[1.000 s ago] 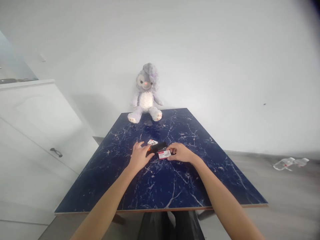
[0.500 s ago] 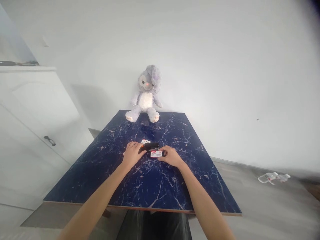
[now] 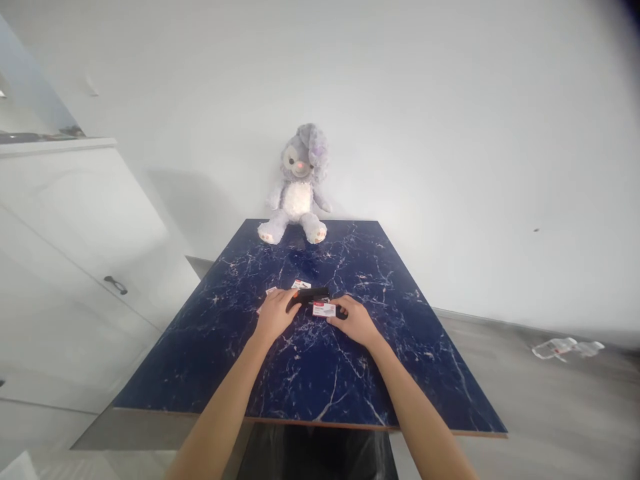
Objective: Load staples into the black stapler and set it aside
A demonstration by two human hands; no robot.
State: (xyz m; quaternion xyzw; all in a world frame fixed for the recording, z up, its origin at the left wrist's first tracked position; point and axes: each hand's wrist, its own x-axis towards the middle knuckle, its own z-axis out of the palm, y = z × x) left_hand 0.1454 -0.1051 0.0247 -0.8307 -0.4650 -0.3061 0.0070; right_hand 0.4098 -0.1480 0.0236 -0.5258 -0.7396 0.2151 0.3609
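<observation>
On the blue marbled table point(image 3: 310, 373), my left hand point(image 3: 277, 313) is closed round the left end of a black stapler point(image 3: 314, 293) with a bit of orange on it. The stapler looks opened, with its base partly hidden behind a small red-and-white box point(image 3: 323, 309). My right hand point(image 3: 354, 319) has its fingers curled at the right end of this box, thumb at its lower corner. A dark part also shows by those fingers. Behind the stapler lies a white card or box with red print point(image 3: 301, 285). Another pale piece point(image 3: 271, 291) peeks out behind my left hand.
A lilac plush toy point(image 3: 299, 193) sits at the table's far edge against the wall. To the left stands a white cabinet point(image 3: 75, 233) with a dark handle. Clear plastic packaging point(image 3: 563, 348) lies on the floor at right.
The whole view has shifted slightly, so the table and toy appear further right. Both hands keep nearly the same places at the stapler and the small box.
</observation>
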